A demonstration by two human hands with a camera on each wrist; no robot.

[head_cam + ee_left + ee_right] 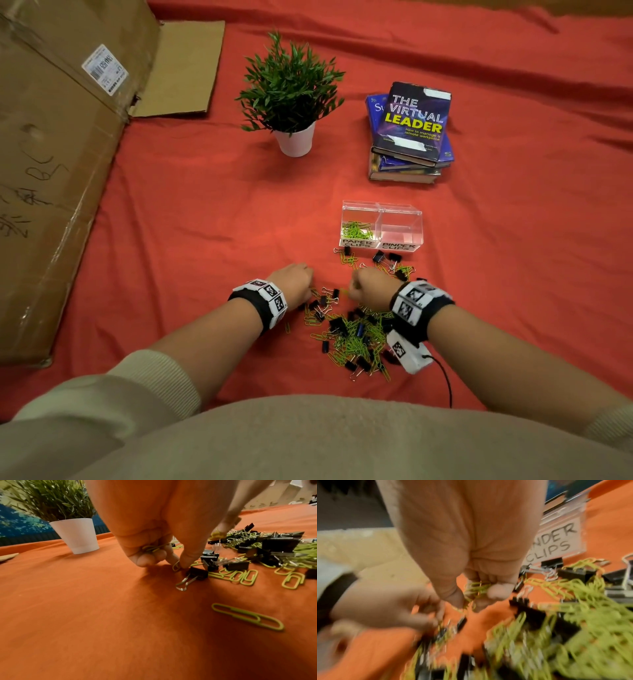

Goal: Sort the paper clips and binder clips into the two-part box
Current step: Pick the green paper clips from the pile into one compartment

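Both hands work the mixed pile on the red cloth, just in front of the box. The left hand is palm down; its curled fingers store green paper clips so that thumb and forefinger stay free, and these pinch a further clip beside a binder clip. The right hand is fisted on a bunch of paper clips; blur makes the count uncertain. The box's paper-clip half is partly filled; its binder-clip half appears empty.

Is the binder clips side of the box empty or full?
Empty: the binder clips side shows only clear plastic, while green paper clips fill the other side.
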